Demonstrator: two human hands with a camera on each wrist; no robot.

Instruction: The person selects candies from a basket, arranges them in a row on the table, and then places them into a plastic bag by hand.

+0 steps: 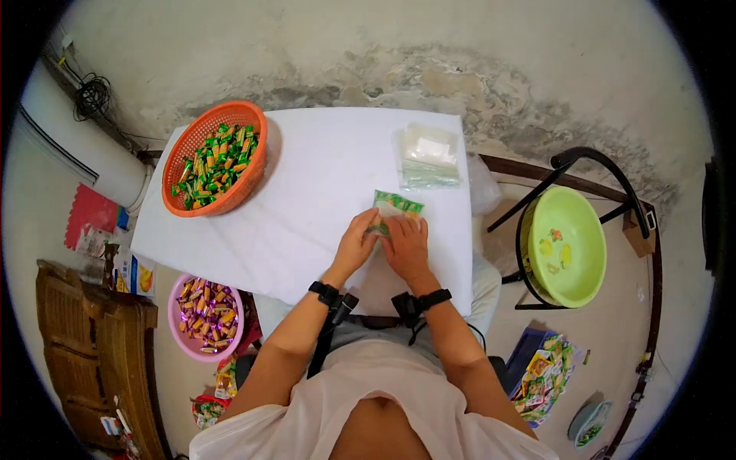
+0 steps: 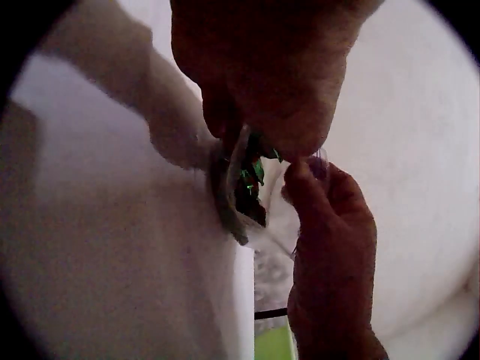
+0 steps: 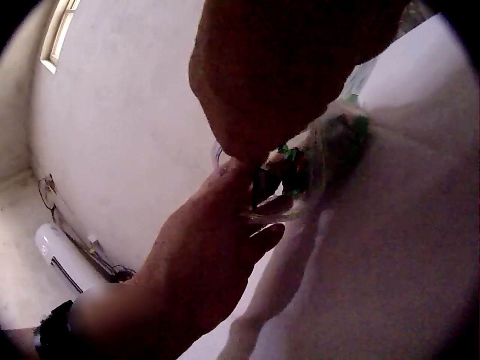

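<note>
A clear plastic bag (image 1: pixel 397 204) with green-wrapped pieces in it lies near the right front of the white-covered table. My left hand (image 1: pixel 356 244) pinches the near left edge of its mouth. My right hand (image 1: pixel 407 244) grips the near right edge, close beside the left. In the left wrist view the bag (image 2: pixel 238 196) gapes, green wrappers showing inside, with the left hand (image 2: pixel 262 75) above and the right hand (image 2: pixel 330 247) below. The right wrist view has the right hand (image 3: pixel 300 67) over the bag (image 3: pixel 337 150) and the left hand (image 3: pixel 202 255) at its rim.
An orange basket (image 1: pixel 258 165) of green-wrapped pieces stands at the table's back left. Stacked clear bags (image 1: pixel 430 156) lie back right. A pink basin (image 1: pixel 175 322) of purple-wrapped pieces is at lower left; a green basin (image 1: pixel 583 253) sits on a black stand to the right.
</note>
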